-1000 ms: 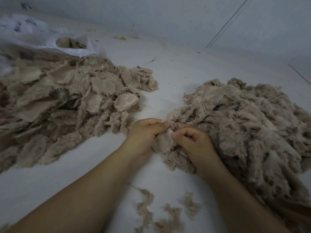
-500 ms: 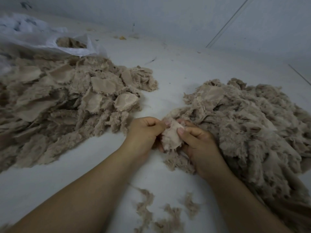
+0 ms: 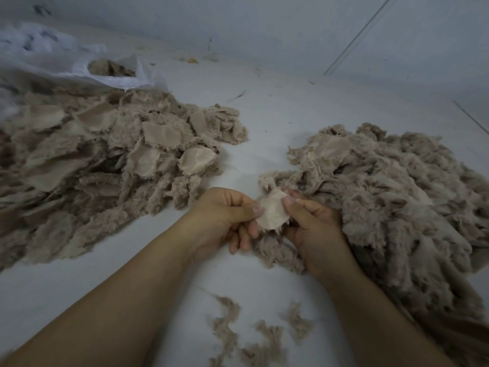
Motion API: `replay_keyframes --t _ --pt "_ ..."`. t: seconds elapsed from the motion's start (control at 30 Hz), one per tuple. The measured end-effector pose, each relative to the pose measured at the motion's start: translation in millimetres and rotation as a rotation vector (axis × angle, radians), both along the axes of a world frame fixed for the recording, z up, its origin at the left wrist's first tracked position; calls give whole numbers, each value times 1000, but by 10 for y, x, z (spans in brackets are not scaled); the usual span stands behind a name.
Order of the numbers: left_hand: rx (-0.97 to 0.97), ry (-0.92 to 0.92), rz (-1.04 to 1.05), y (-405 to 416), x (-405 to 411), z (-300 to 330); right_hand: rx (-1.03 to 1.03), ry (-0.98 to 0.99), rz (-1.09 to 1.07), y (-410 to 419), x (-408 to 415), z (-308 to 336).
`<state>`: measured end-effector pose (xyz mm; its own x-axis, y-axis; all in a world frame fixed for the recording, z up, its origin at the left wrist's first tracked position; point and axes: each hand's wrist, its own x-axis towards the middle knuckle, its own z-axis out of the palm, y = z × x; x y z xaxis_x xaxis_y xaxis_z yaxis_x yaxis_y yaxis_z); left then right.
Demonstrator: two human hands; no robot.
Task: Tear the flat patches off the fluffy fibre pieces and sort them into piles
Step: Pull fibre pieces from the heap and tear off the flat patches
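Note:
A small beige flat patch (image 3: 272, 211) with fluffy fibre at its lower edge is held up between both hands. My left hand (image 3: 225, 215) pinches its left edge with the thumb on top. My right hand (image 3: 312, 226) pinches its right edge, thumb on the patch face. On the left lies a big heap (image 3: 105, 160) of fluffy pieces with flat patches showing. A second big heap of fluffy fibre (image 3: 383, 192) spreads on the right, just behind and beside my right hand.
The work surface (image 3: 264, 112) is white. A white plastic bag (image 3: 111, 72) holding more fibre lies at the back left. Small loose fibre scraps (image 3: 262, 337) lie near the front between my forearms. A pale wall rises behind.
The patch has been turned flat side up and spread out between my thumbs. My right hand has opened its grip slightly and shifted right; my left fingers have uncurled below.

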<state>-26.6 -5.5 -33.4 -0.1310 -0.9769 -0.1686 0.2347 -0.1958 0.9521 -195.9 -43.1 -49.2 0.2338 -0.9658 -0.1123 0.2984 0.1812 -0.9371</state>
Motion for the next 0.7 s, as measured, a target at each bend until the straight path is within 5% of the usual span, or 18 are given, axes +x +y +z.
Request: replay_keyframes --t 0.13,0.3,0.37,0.47,0.57,0.63,0.7 --pt "-43 -127 -21 42 -73 27 22 -46 -3 -10 12 -17" --pt "-260 195 821 -52 5 33 10 -24 -17 -33 4 -30" --pt "-183 -107 810 -58 -9 -78 12 -17 -20 -30 14 -21" --pt "-239 -724 469 -74 -100 -186 31 -35 -35 -16 21 -5" --pt "-317 -1095 259 -108 -130 -196 34 -67 -53 -9 12 6" --pt "-395 -1210 275 -90 -133 -212 39 -90 -57 -13 11 4" --pt "-497 -1106 405 -54 -166 -223 43 -94 -63 -27 14 -7"
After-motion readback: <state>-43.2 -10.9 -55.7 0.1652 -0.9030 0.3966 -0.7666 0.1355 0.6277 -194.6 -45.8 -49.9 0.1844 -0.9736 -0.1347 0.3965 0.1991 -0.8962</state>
